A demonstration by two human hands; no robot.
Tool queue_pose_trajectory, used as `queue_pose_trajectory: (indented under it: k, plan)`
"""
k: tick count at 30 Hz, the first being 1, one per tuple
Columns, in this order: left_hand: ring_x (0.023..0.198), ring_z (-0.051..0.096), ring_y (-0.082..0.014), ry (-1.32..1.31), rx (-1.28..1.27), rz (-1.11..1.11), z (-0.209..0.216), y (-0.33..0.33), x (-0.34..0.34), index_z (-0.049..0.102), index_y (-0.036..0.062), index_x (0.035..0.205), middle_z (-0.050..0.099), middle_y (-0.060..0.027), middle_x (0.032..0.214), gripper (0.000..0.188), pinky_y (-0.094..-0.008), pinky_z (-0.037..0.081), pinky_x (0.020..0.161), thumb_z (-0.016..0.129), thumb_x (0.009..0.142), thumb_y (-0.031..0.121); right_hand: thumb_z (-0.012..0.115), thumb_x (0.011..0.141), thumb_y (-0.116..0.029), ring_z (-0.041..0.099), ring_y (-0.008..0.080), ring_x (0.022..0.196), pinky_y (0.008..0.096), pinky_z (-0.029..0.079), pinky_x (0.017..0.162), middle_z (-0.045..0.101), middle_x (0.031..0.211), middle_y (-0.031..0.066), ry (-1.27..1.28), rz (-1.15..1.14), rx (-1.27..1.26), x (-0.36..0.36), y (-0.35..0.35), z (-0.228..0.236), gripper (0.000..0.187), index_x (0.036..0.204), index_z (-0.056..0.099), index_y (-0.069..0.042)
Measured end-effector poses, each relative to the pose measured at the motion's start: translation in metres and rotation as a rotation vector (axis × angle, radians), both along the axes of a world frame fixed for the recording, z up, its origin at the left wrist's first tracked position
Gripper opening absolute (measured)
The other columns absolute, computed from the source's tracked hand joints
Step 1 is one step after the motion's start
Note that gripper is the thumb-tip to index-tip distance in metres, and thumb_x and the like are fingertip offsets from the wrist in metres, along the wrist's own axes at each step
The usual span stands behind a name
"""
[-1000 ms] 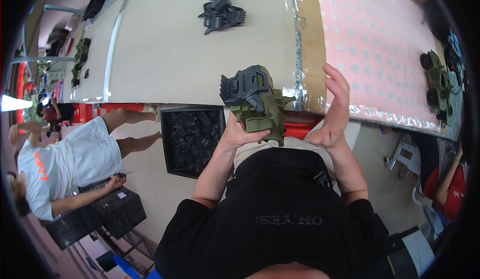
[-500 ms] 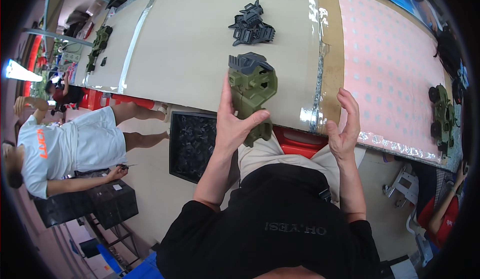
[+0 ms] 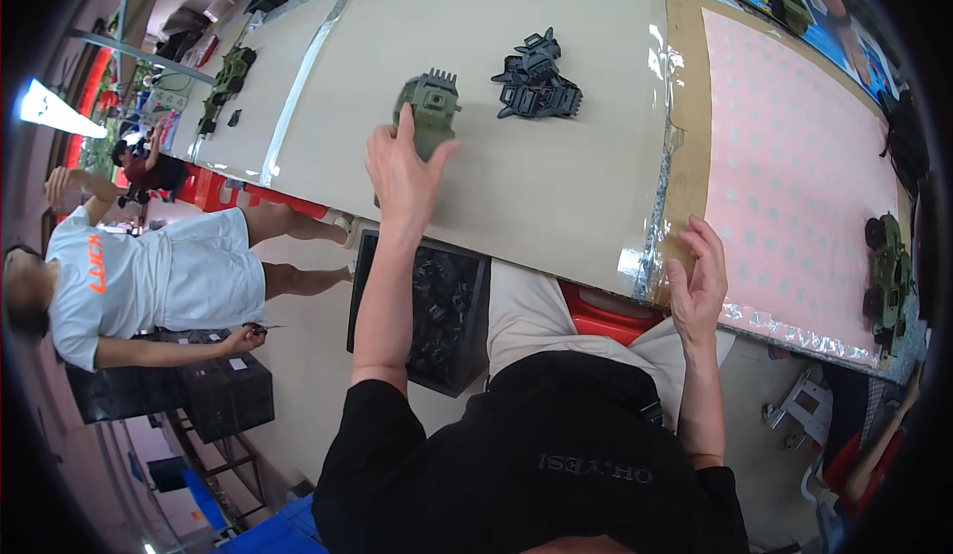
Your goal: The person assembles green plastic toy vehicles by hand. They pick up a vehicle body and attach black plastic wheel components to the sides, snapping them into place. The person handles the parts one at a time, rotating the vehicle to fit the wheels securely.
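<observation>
My left hand (image 3: 404, 175) has an olive-green toy vehicle body (image 3: 433, 107) over the left part of the cardboard-covered table. The forefinger lies along the body's left side and the thumb reaches its right; the hand covers its near end. Comb-like prongs stick out at its far end. To its right lies a small pile of dark grey plastic toy parts (image 3: 539, 82), apart from my hands. My right hand (image 3: 699, 281) hovers by the table's near edge, fingers loosely bent and apart, nothing in it.
A black bin (image 3: 467, 321) of dark parts stands below the table edge. Green toy vehicles sit at the far left (image 3: 230, 75) and right (image 3: 888, 281). A pink spotted sheet (image 3: 794, 177) covers the right side. On the left stands a person in white (image 3: 164, 271) holding a small tool.
My left hand has moved left and away from me with the green vehicle body, which was upright in front of me and now shows its top. The right hand has barely moved.
</observation>
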State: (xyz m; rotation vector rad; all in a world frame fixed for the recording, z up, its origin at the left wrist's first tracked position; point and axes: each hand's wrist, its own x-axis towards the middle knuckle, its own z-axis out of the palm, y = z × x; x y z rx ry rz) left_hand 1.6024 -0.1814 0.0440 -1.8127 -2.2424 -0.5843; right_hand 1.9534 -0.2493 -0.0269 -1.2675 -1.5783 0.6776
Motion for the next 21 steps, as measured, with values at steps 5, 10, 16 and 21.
queue_pose_trajectory:
  k: [5,10,16,21]
  plan:
    - [0.086,0.053,-0.0276,0.416,0.114,0.153,-0.018,0.063,-0.033,0.052,0.0023,0.122,0.059,-0.0103,0.089,0.053,-0.0387,0.042,0.073,0.070,0.074,0.017,0.063,0.076,-0.004,0.051,0.0301,0.112,0.0367,0.039,0.096,0.053,0.119,0.0169,-0.009,0.007,-0.026,-0.003,0.000,0.002,0.026,0.102,0.061,0.000]
    - [0.091,0.053,-0.0258,0.367,0.121,-0.045,-0.040,0.055,-0.009,0.053,0.0039,0.122,0.060,-0.0093,0.098,0.052,-0.0377,0.040,0.076,0.069,0.073,0.013,0.062,0.075,-0.001,0.052,0.0294,0.109,0.0362,0.040,0.095,0.056,0.115,0.0162,-0.009,0.000,-0.026,0.001,0.000,-0.003,0.024,0.099,0.061,0.001]
    - [0.113,0.046,-0.0319,0.480,0.111,0.275,-0.015,0.039,-0.036,0.033,0.0153,0.139,0.047,-0.0160,0.123,0.090,-0.0439,0.037,0.089,0.080,0.063,0.022,0.061,0.075,0.000,0.054,0.0287,0.104,0.0359,0.041,0.092,0.059,0.108,0.0152,-0.024,0.012,-0.049,-0.003,0.001,-0.002,0.019,0.094,0.062,0.001]
    - [0.098,0.056,-0.0282,-0.156,-0.032,-0.042,-0.028,0.056,-0.142,0.038,0.0103,0.135,0.053,-0.0176,0.113,0.079,-0.0383,0.047,0.079,0.077,0.068,0.025,0.061,0.075,0.000,0.055,0.0282,0.101,0.0355,0.042,0.090,0.060,0.105,0.0148,-0.058,0.001,-0.059,-0.005,0.002,-0.003,0.018,0.093,0.062,0.001]
